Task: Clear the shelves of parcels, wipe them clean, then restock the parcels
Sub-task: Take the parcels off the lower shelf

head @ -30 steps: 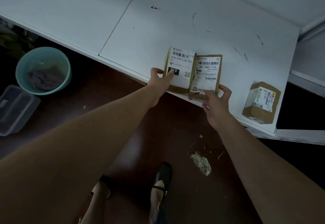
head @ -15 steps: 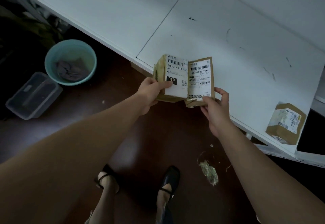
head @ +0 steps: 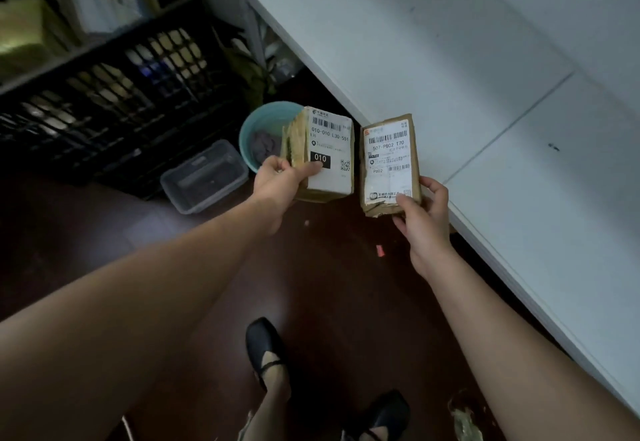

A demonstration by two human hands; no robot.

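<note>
Hands [head: 277, 181] under upright parcels [head: 329, 153]

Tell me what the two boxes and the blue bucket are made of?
The left box and right box look like brown cardboard, dull and creased, with torn edges and white paper labels stuck on. The bucket seems to be plastic: one even teal colour, a smooth thin rim. That part is a guess in this dim light.

Two parcels [head: 327, 153] — two hands [head: 277, 186]
</note>
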